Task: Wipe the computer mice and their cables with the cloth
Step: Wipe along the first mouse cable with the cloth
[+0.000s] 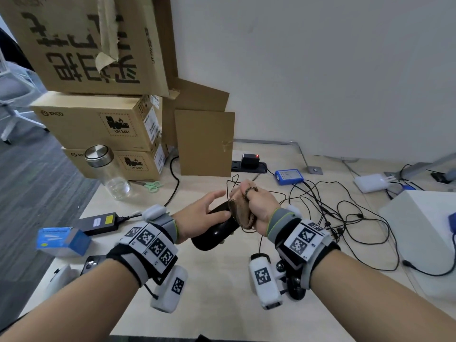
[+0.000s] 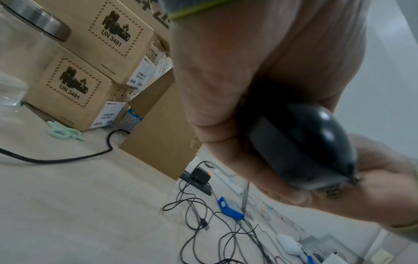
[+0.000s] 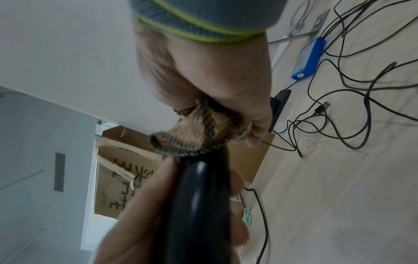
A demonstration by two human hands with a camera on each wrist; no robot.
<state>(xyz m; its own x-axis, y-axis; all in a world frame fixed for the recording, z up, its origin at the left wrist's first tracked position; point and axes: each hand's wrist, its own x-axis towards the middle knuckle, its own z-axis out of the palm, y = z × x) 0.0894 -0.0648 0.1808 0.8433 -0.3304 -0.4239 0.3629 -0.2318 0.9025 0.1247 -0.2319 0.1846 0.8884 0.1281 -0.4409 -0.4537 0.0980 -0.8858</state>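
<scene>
Pale wooden table (image 1: 222, 280) lay under both my forearms, white wall behind, stacked cardboard boxes (image 1: 98, 119) at far left. Left hand (image 1: 197, 218) held black mouse (image 1: 214, 233) above table, thumb along top, fingers curled beneath. Right hand (image 1: 259, 206) was fisted round brown cloth (image 1: 240, 215), bunched cloth pressed against mouse's front end. Thin mouse cable (image 1: 233, 182) looped up beyond my knuckles. Loose black cables (image 1: 345, 213) sprawled on table at right.

Both forearms reach fwd over the table, wrists strapped w/ marker-covered bands. Left hand (image 1: 201, 217) curls round a black mouse (image 1: 217, 232), held up off the table; right hand (image 1: 259, 206), fisted, clutches a brown cloth (image 1: 240, 214) against the mouse's front end.
</scene>
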